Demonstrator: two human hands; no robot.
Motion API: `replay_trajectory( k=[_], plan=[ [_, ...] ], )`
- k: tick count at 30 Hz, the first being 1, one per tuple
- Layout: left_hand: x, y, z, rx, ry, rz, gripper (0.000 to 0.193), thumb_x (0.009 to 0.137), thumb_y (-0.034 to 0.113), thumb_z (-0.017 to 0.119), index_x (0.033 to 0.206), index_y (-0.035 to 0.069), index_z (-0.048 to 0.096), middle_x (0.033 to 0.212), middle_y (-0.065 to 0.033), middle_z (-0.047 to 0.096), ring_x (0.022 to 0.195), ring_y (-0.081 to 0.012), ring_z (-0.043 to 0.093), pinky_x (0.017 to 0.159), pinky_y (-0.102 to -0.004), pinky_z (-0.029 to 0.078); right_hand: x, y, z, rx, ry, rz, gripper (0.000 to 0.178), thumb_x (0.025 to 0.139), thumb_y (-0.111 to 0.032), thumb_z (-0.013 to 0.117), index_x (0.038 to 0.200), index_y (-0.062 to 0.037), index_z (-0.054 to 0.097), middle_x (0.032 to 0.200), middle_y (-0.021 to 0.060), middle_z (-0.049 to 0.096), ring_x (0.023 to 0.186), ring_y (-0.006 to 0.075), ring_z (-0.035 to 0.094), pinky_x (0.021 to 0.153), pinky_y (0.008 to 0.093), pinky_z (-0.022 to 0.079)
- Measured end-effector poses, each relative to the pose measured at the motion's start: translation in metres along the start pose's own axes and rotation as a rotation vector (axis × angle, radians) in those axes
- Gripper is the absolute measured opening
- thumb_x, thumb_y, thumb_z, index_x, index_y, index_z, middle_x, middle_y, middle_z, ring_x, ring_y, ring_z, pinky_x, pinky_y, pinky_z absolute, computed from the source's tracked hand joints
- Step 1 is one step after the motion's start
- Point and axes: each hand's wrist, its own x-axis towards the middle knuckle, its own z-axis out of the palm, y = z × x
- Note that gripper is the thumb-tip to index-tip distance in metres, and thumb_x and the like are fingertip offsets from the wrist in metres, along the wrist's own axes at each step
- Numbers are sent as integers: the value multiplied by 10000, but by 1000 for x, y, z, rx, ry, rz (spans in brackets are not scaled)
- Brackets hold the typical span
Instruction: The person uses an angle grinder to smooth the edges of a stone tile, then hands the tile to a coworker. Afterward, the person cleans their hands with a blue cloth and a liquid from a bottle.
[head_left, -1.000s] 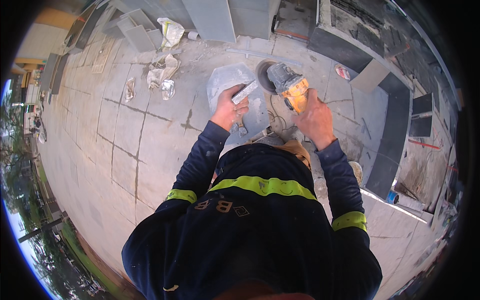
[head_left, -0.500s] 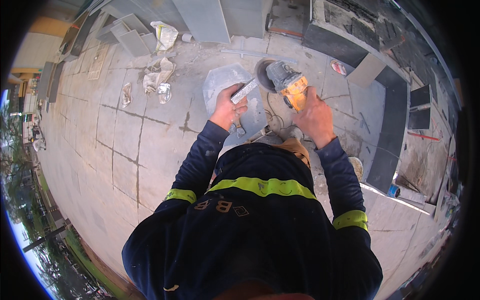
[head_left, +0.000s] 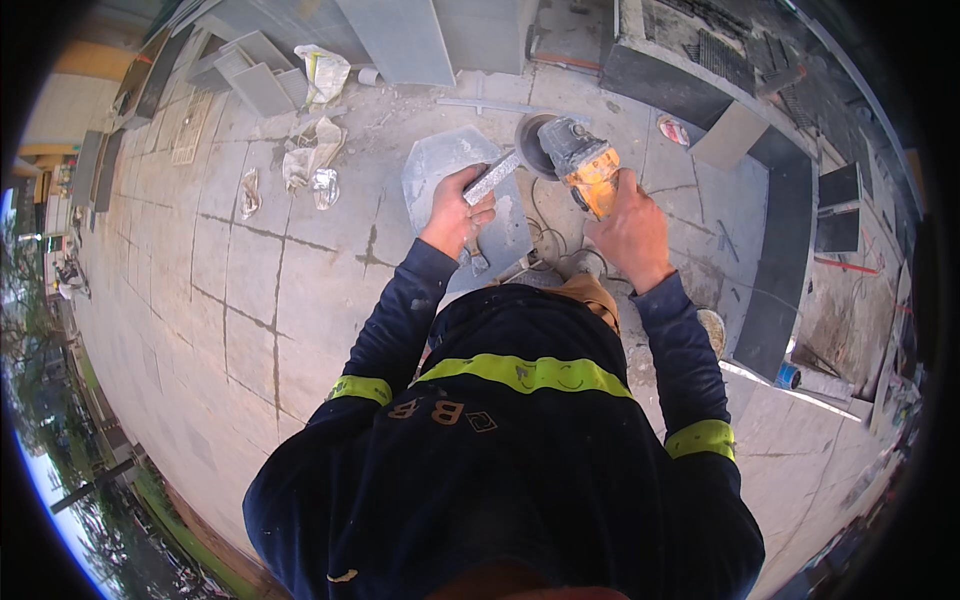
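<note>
My right hand (head_left: 637, 235) is closed round the body of a yellow and grey angle grinder (head_left: 592, 172). The grinder's round disc (head_left: 533, 146) faces left, close to a narrow strip of tile (head_left: 493, 178) with a speckled edge. That strip is pinched in my left hand (head_left: 458, 213), tilted up to the right. Whether the disc touches its far end I cannot tell. Beneath my left hand is a grey board with cut corners (head_left: 430, 165). A trowel-like tool (head_left: 474, 262) shows just below my left hand, partly hidden.
Crumpled bags (head_left: 312, 155) lie on the tiled floor (head_left: 300, 300) to the left. Grey panels (head_left: 405, 40) lean at the back. At the right runs a low dark-tiled structure (head_left: 778, 250) with a loose tile (head_left: 730, 136) against it. A cable (head_left: 548, 232) trails near my feet.
The grinder and its disc have shifted very slightly relative to the tile strip, which now sits nearer the disc. Both hands keep their holds.
</note>
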Motion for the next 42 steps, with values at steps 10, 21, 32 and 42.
replay_trajectory(
  k=[10, 21, 32, 42],
  plan=[
    [9, 2, -5, -26, 18, -16, 207, 931, 217, 378, 928, 66, 521, 525, -25, 404, 365, -105, 291, 355, -246, 243, -2, -2, -3, -19, 18, -24, 490, 624, -118, 653, 1044, -30, 417, 831, 235, 609, 741, 423, 608, 655, 467, 502],
    [7, 17, 11, -28, 2, 5, 230, 938, 213, 355, 900, 51, 514, 497, -17, 379, 362, -103, 288, 363, -244, 256, -9, 1, -9, 3, 1, 29, 515, 610, -131, 670, 1052, -28, 425, 835, 243, 612, 763, 426, 606, 659, 468, 498],
    [9, 5, 6, -63, 28, -57, 193, 929, 214, 379, 891, 68, 499, 518, -35, 392, 369, -112, 292, 366, -250, 249, -13, 18, -27, 34, 22, 126, 571, 607, -183, 704, 1081, -13, 434, 800, 243, 623, 771, 431, 608, 666, 464, 497],
    [11, -6, 8, -50, 23, -95, 177, 917, 209, 396, 921, 64, 497, 543, -63, 430, 362, -123, 312, 357, -248, 246, -15, 0, -13, 34, -53, -9, 451, 631, -125, 634, 1007, -4, 416, 827, 241, 612, 758, 425, 607, 660, 470, 501]
  ],
)
